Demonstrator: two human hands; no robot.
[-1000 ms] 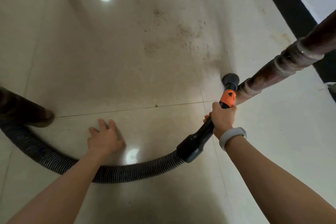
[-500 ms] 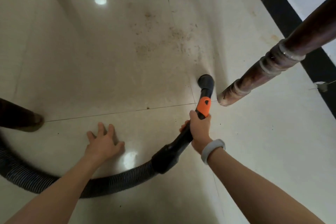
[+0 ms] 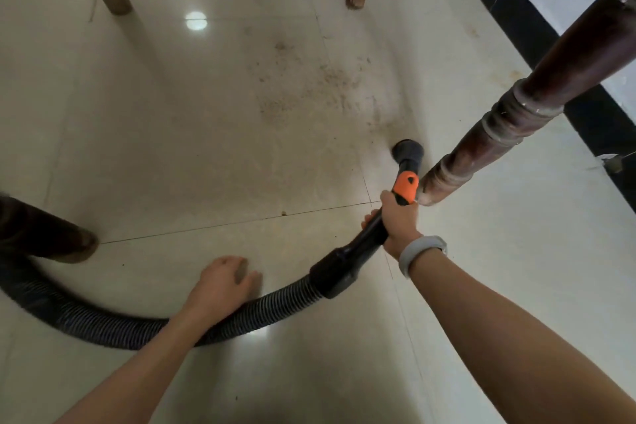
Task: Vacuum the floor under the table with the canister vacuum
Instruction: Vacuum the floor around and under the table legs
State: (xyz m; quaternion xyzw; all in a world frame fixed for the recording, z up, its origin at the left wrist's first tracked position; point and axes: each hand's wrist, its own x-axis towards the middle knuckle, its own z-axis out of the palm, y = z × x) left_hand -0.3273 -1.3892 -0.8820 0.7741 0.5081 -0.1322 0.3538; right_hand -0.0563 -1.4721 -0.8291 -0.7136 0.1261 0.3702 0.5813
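Right hand [image 3: 399,217] grasps the vacuum's black handle just behind its orange collar [image 3: 406,188], likely for close steering. Nozzle [image 3: 407,152] sits low at the tiled floor [image 3: 172,134], just beside the near turned table leg [image 3: 488,144], at the edge of a gritty dirt patch [image 3: 309,86] not yet cleared. Left hand [image 3: 222,280] holds nothing, fingers bent against the tile, apparently as a prop. Ribbed hose [image 3: 144,323] trails leftward under the forearm, past another leg [image 3: 44,237].

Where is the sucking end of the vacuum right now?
The nozzle is on the floor right of centre, just left of the carved table leg, at the near edge of the dirt patch.
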